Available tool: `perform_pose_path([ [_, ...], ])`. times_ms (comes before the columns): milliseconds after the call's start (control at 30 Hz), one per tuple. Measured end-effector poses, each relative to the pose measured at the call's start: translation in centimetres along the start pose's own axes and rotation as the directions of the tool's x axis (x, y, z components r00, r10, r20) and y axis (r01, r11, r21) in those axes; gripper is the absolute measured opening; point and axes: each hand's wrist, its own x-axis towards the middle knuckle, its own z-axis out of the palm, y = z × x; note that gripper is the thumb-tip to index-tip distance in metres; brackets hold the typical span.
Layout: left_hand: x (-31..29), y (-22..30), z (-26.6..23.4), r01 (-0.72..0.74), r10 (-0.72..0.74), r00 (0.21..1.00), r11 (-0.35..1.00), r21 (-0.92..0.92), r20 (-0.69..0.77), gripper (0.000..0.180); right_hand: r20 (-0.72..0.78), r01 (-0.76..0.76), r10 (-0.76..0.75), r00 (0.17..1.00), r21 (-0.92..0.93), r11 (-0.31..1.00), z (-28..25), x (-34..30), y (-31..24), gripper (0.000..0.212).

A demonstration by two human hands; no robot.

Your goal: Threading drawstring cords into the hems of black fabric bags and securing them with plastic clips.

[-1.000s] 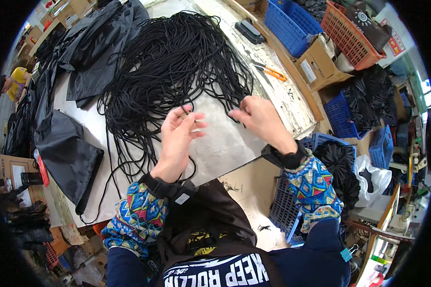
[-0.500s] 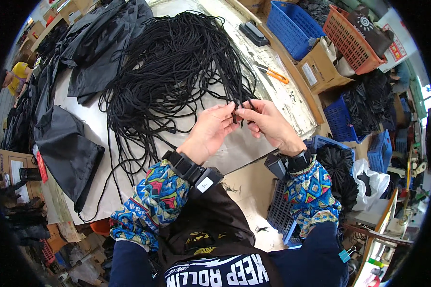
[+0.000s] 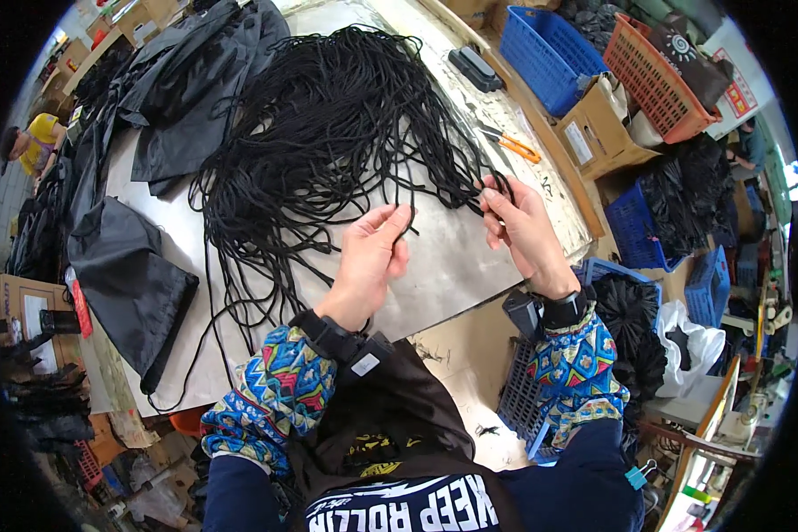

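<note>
A big tangled heap of black cords (image 3: 328, 115) spreads over the pale tabletop (image 3: 452, 257). At the heap's near edge, my left hand (image 3: 372, 259) is closed, thumb against fingers, with one black cord (image 3: 412, 199) at the fingertips. Farther right, my right hand (image 3: 525, 229) pinches a few cords that run back to the heap, one looping over its fingers. Its curled fingers hide the cord ends. A black fabric bag (image 3: 129, 284) with a cord at its corner lies on the left of the table.
Black fabric pieces (image 3: 186, 97) are piled at the far left. Orange-handled snips (image 3: 514, 146) and a dark oblong case (image 3: 475, 68) lie along the right side. Beyond the wooden edge stand a blue crate (image 3: 550, 58), an orange basket (image 3: 661, 80) and a cardboard box (image 3: 594, 133). A person (image 3: 40, 146) is at far left.
My hands, together before, have moved apart. The right went right with cords in its fingers; the left drew a little left and nearer.
</note>
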Motion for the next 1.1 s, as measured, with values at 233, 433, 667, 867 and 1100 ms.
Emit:
perform_pose_path([
  [233, 0.9, 0.1, 0.3, -0.592, 0.458, 0.683, -0.109, 0.799, 0.568, 0.026, -0.178, 0.193, -0.436, 0.882, -0.709, 0.679, -1.4, 0.4, -2.7, 0.021],
  [433, 2.7, 3.7, -4.0, -0.249, 0.538, 0.584, -0.594, 0.765, 0.608, 0.017, 0.463, 0.576, -0.465, 0.754, -0.807, 0.131, 0.6, 1.4, -0.9, 0.012],
  [667, 2.6, 3.4, -3.6, -0.49, 0.572, 0.465, -0.47, 0.735, 0.676, 0.017, 0.379, 0.374, -0.326, 0.866, -0.924, -0.082, -1.5, 2.8, -0.3, 0.013],
  [867, 2.3, 0.6, 2.2, 0.07, -0.2, 0.951, 0.883, 0.465, 0.235, 0.021, 0.115, 0.029, 0.06, 0.992, -0.646, 0.762, -2.2, 2.9, -1.9, 0.025],
  [1100, 2.6, -0.6, 2.7, 0.074, -0.074, 0.979, 0.997, 0.007, 0.189, 0.014, 0.003, 0.082, -0.089, 0.996, -0.409, 0.909, -1.1, 1.5, -0.7, 0.021],
])
